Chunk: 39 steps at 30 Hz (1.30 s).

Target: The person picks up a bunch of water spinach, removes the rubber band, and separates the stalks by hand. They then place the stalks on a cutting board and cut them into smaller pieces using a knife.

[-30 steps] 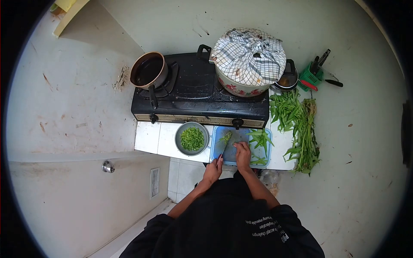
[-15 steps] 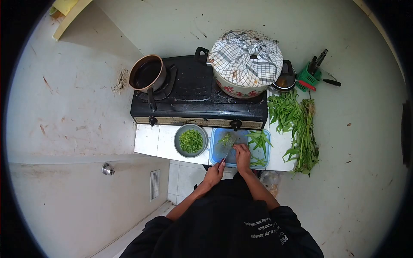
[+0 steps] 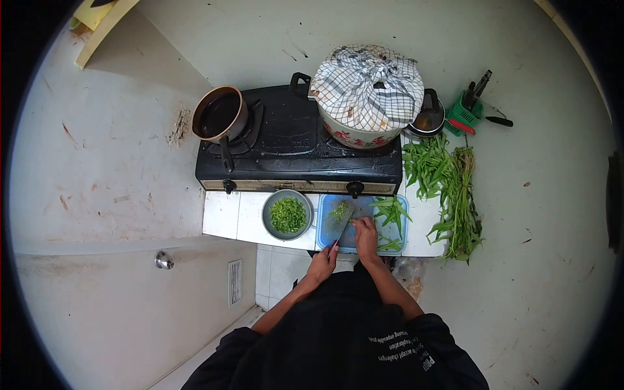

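Note:
My left hand (image 3: 322, 262) is closed round the handle of a knife (image 3: 344, 223), whose blade points up and to the right over a blue tray (image 3: 330, 240). Close to the blade's right side, my right hand (image 3: 365, 235) has its fingers bent together; what they hold is too small to make out. Chopped greens (image 3: 338, 210) lie left of the blade. Long green leaves (image 3: 390, 211) rest in the right part of the tray. Left of the tray stands a grey bowl (image 3: 265, 221) with chopped greens in it.
Behind the tray is a black stove (image 3: 292, 166) with a saucepan (image 3: 221, 116) and a large cloth-covered pot (image 3: 363, 138). Bundles of leafy stems (image 3: 463, 201) lie at the right, below a green basket (image 3: 465, 115) with utensils. A small pot (image 3: 427, 123) stands beside it.
The knife blade shows more sharply and is tilted a little more to the right. Both hands have stayed nearly in place. The view has shifted slightly.

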{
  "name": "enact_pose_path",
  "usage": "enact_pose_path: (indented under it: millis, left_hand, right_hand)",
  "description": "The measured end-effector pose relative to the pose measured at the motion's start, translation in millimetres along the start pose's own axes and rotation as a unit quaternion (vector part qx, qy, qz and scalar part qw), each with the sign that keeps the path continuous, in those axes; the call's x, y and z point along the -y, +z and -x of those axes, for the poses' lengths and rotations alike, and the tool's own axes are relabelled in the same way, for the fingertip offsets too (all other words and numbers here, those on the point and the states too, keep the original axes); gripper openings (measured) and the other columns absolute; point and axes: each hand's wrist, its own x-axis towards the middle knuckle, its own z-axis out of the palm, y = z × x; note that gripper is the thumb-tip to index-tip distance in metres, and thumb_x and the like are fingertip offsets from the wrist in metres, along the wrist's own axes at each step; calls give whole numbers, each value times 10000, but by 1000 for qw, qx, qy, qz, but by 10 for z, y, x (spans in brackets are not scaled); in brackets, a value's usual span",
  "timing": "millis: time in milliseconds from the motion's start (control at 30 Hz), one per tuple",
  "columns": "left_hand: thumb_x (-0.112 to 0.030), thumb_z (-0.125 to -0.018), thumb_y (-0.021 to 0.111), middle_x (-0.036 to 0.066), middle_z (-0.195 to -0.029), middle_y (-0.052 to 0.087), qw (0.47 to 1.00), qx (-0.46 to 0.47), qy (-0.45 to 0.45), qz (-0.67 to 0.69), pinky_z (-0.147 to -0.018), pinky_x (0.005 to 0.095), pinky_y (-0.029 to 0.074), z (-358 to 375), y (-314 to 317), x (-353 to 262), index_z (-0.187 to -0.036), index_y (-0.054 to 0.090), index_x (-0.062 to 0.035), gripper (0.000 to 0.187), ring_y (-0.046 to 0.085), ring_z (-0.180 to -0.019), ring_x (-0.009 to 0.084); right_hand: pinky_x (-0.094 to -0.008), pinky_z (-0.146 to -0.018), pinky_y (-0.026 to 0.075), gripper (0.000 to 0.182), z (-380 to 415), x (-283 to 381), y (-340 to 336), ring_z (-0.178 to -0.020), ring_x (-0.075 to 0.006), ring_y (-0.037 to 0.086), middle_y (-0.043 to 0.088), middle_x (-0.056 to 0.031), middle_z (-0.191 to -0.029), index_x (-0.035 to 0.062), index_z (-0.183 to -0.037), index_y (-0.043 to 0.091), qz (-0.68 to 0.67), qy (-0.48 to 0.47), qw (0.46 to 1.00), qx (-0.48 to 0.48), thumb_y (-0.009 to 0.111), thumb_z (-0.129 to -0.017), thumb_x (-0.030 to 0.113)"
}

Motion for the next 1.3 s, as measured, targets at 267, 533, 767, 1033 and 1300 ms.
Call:
enact_pose_path:
  millis: [267,533,767,1033,1300]
  left_hand:
    - [-425,-1045,432,340,-859,645,1000,17,-4,-9,-726,550,496,50,-75,-86,-1092,607,34,493,627,-892,527]
    - [-414,-1044,436,351,-848,640,1000,18,-14,-14,-731,568,493,81,-86,-154,-1055,602,37,481,623,-887,538]
    - [-405,-1040,452,355,-817,633,999,-28,26,-23,-716,585,485,-95,80,-55,-1020,606,52,483,628,-868,539]
    - [-397,-1036,461,359,-840,635,999,-11,4,-37,-732,586,501,-13,73,37,-1037,613,53,474,624,-881,548]
    - [-403,-1040,450,340,-840,647,999,-29,15,-19,-715,565,507,-229,59,-120,-1099,614,50,485,632,-848,538]
  right_hand:
    - [-439,-812,503,206,7,12,4,-892,-361,620,635,-149,-909,-2,-939,699,9,-13,1000,-12,571,-799,-84]
    - [-445,-803,499,229,6,8,1,-892,-361,616,638,-151,-921,-2,-949,695,8,-30,999,-20,576,-778,-98]
    - [-453,-803,497,208,22,-28,41,-890,-365,615,640,-147,-935,-1,-939,685,11,-37,999,-30,581,-784,-91]
    - [-448,-834,495,210,38,-37,42,-923,-362,615,648,-149,-954,13,-946,693,8,-20,1000,-17,576,-798,-79]
    - [-438,-823,497,166,11,20,-23,-890,-353,625,665,-141,-905,11,-916,708,2,-7,1000,-22,602,-808,-57]
